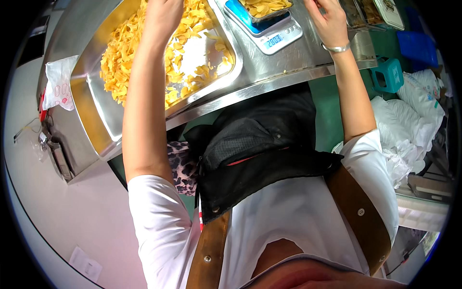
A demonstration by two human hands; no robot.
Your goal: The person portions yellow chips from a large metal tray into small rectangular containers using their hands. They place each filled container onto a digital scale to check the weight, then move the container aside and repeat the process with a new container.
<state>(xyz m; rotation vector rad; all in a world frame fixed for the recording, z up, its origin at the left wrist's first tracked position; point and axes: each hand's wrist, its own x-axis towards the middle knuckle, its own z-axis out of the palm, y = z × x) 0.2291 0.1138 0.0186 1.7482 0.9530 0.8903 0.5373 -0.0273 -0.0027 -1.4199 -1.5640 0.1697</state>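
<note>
My left hand (164, 16) is above a deep stainless steel tray (236, 68) holding a heap of thin yellow chips (121, 61). Its fingers run out past the top edge, so what they hold or touch is hidden. A digital kitchen scale (278, 38) with lit digits stands on the steel table, right of the tray. On its blue-reflecting platform rests a clear container (269, 15) of the same chips, cut off by the top edge. My right hand (330, 21) is just right of the scale, fingers partly curled and fingertips cut off by the frame.
The steel table's front edge (252, 85) runs before my black apron (267, 144). Clear containers (361, 14) stand at the upper right. Beyond the table are a teal plastic stool (388, 76), a blue bin (418, 48) and white sacks (400, 119). A white plastic bag (59, 83) is left of the tray.
</note>
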